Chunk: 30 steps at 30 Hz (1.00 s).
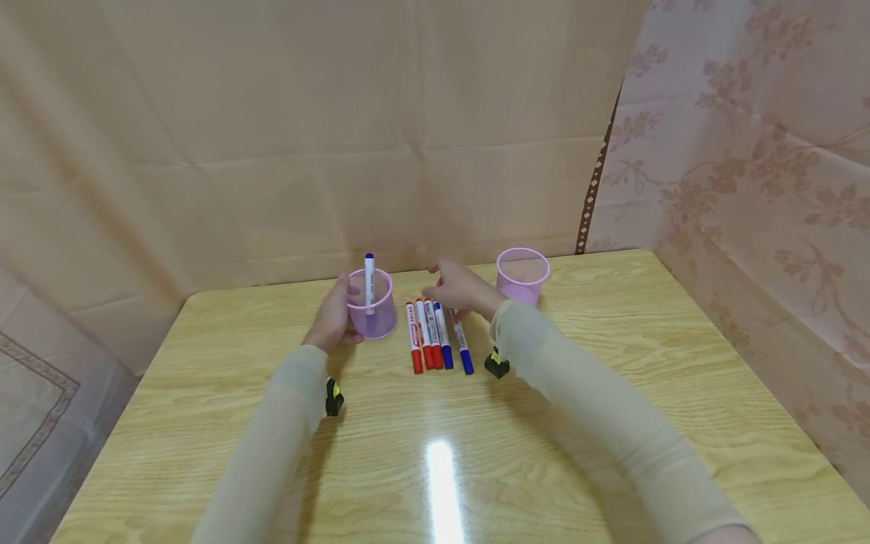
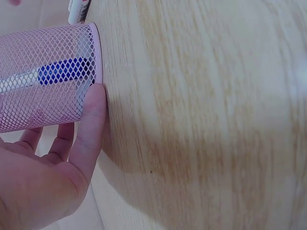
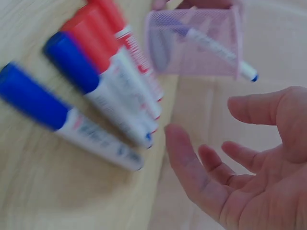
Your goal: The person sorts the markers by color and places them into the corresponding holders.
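A pink mesh pen cup [image 1: 376,323] stands at the left, held at its side by my left hand [image 1: 331,313]. In the left wrist view the thumb lies along the cup's lower wall, and the other fingers are partly hidden behind it. One whiteboard marker [image 1: 369,279] leans upright inside, its blue cap down, seen through the mesh. My right hand [image 3: 259,163] hovers over the far ends of several markers, holding nothing, its thumb and fingers spread apart. Red-capped markers [image 1: 415,340] lie side by side with a blue-capped marker [image 1: 443,336]; another blue-capped marker [image 1: 463,344] lies slightly apart at the right.
A second pink mesh cup [image 1: 522,276] stands behind my right wrist near the table's back edge. The wooden table [image 1: 381,453] meets a beige cloth [image 1: 306,151] at the back. Small black-and-yellow devices [image 1: 498,364] sit at both wrists.
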Each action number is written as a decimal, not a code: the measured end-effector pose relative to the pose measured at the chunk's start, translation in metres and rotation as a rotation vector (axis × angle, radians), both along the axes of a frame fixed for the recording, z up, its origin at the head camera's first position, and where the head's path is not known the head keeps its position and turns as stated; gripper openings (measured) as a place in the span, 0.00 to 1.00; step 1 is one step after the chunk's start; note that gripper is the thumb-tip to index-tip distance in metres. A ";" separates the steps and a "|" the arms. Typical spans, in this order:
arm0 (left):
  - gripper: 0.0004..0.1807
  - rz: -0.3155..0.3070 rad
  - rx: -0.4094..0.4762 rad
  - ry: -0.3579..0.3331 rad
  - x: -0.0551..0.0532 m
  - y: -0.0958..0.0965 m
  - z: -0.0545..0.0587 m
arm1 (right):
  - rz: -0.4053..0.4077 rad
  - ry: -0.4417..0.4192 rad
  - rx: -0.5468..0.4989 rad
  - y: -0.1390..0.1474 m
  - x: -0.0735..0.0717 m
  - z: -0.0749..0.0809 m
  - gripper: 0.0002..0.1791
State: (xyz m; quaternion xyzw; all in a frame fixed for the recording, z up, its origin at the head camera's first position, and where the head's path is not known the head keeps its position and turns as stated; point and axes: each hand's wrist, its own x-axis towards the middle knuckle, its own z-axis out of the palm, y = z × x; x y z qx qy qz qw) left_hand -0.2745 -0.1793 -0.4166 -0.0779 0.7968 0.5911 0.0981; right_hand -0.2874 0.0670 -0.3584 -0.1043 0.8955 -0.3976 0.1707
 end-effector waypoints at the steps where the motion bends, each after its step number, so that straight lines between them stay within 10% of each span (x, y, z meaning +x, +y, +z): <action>1: 0.44 0.001 -0.002 0.001 0.000 0.000 0.000 | -0.001 -0.014 0.021 0.002 0.000 -0.003 0.33; 19: 0.43 -0.002 -0.002 0.012 0.000 -0.002 -0.002 | 0.022 0.046 0.246 0.024 -0.005 -0.034 0.33; 30: 0.43 0.000 0.003 0.025 0.000 -0.001 -0.002 | -0.095 -0.202 0.018 0.030 -0.011 -0.046 0.26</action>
